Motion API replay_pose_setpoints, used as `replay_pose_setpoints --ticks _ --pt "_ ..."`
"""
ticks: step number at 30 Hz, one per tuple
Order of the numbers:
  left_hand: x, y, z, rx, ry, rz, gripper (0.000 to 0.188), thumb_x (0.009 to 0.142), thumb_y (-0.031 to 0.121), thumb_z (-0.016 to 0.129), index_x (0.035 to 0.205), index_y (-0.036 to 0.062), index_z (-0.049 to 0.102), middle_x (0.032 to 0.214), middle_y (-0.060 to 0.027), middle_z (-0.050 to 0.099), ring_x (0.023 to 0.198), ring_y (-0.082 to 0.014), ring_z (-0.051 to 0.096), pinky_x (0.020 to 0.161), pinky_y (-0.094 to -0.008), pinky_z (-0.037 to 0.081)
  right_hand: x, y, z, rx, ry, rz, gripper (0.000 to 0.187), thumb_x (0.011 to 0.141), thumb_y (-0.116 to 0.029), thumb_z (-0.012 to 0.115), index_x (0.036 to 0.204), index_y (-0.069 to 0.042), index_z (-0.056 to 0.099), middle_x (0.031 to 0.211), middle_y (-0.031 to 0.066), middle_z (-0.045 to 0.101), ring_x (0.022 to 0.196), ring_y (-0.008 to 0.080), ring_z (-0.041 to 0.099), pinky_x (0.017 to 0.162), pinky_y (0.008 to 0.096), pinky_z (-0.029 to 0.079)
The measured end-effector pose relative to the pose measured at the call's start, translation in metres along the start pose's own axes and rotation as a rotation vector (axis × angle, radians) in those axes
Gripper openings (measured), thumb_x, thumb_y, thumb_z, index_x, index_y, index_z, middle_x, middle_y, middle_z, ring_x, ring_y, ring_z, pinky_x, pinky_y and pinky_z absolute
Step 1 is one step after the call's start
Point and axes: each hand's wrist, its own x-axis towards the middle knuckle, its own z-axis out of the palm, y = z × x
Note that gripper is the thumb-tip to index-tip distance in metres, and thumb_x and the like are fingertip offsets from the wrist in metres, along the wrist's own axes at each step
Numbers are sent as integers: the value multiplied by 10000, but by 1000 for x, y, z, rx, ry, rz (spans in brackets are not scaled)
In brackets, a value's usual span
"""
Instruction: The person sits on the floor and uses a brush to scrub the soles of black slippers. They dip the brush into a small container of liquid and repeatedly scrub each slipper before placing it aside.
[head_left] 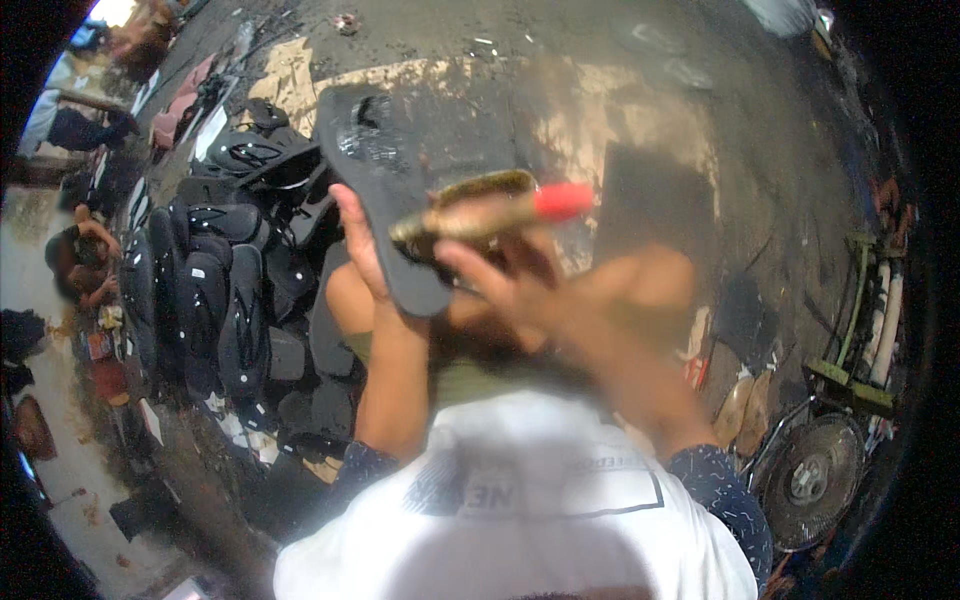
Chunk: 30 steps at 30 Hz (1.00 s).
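My left hand [362, 245] grips the edge of a dark grey flip-flop sole [385, 190], its fingers mostly behind it. The sole stands tilted upright, with a glossy wet-looking patch near its top. My right hand [500, 255], smeared by motion, is closed around a brass-coloured tool [470, 215] with a bright red end [563, 201]. The other end of that tool points at the lower part of the sole; whether it touches is unclear. Its exact kind is too blurred to tell.
Many black flip-flops [225, 300] lie piled to my left. Ahead are stained cardboard pieces [630, 120] on the dark floor. A round fan [808, 480] and a green metal frame [850, 385] stand at the right. Another person [80, 255] sits at the far left.
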Motion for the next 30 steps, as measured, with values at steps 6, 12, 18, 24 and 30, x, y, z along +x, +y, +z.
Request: replay_pose_setpoints --ticks 6,12,18,24,30 --pt "-5 -22 6 -363 122 -64 580 1012 541 508 1320 59 607 1251 -178 673 960 -280 697 882 -424 573 38 27 -8 144 -157 -46 277 885 -123 682 1143 -36 631 1074 179 644 1018 340 638 863 391 517" --pt "8 -6 3 -82 46 -171 517 1011 526 532 1243 70 609 1098 -98 699 974 -177 685 905 -364 567 21 4 0 337 -208 -142 281 757 -79 682 1014 -32 580 914 170 567 834 395 566 748 502 479" --pt "7 -25 -3 -298 -44 -261 572 1023 543 470 1322 71 594 1245 -158 670 1113 -337 644 1004 -510 501 30 42 -10 196 -217 -78 243 844 -126 727 1056 -43 641 1015 174 624 952 354 620 815 427 506" --pt "131 -61 -76 162 96 -415 739 963 636 516 1363 17 570 1264 -188 668 1122 -374 663 1006 -535 518 9 4 -80 148 -85 755 270 922 -187 758 1116 -8 700 980 40 714 891 109 634 813 269 522" --pt "260 77 -131 2201 386 169 705 887 437 698 1472 109 481 1455 -202 533 1304 -355 550 1070 -460 463 -17 50 -131 156 488 815 295 974 -185 693 1184 11 623 1092 22 657 987 104 584 874 279 488"
